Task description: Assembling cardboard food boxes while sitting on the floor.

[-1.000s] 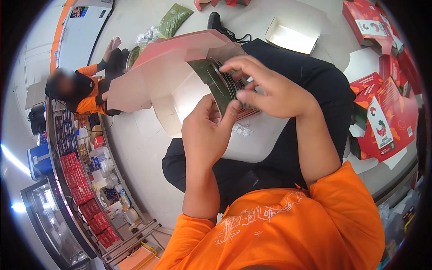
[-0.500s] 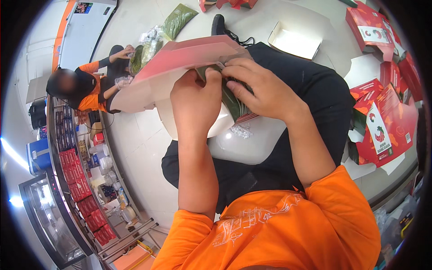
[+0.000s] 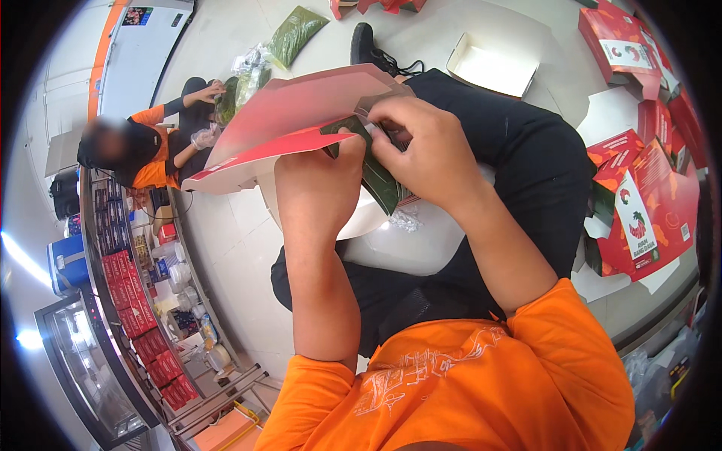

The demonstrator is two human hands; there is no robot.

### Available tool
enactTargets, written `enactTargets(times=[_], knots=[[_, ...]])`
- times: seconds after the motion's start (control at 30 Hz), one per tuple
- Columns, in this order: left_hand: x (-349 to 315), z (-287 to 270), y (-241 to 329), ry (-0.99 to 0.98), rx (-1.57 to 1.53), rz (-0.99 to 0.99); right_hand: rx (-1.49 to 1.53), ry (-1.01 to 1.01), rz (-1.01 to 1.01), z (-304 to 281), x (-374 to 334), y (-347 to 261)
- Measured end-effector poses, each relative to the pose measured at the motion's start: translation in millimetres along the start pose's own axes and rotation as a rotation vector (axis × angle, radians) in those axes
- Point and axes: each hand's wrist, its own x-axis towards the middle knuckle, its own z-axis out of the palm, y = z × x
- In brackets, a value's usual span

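Both hands have crept up since a moment ago, and the red lid (image 3: 301, 124) now tips further over them. Left hand (image 3: 320, 188) is curled shut at the lid's lower edge, fingertips pinching the dark green packet (image 3: 383, 184). Right hand (image 3: 425, 150) is closed too, fingers bunched on the packet's top just under the lid. The packet sits half inside the open box (image 3: 361, 225) on the lap, its white base showing below; a bit of clear wrap (image 3: 406, 219) lies beside it. On the floor ahead, an open white tray (image 3: 492, 64), its inside bare. Flat red cartons (image 3: 647, 195) crowd the right edge. At left, a seated co-worker (image 3: 150, 146) handles green bags (image 3: 293, 34); pale floor lies between.
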Motion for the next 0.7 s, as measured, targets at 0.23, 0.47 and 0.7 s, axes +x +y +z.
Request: enactTargets(times=[0.23,0.47,0.7], knots=[[14.3,6.4,-0.2,-0.086,0.072,-0.066,-0.012,0.078,0.062,3.1,-2.8,-5.7],[23.5,12.9,0.1,-0.136,0.137,-0.081,0.188,-0.134,0.199,-21.5,0.1,-9.5],[22.6,24.6,-1.5,-0.117,0.200,0.053,0.093,-0.135,0.469,-77.1,19.6,20.0]])
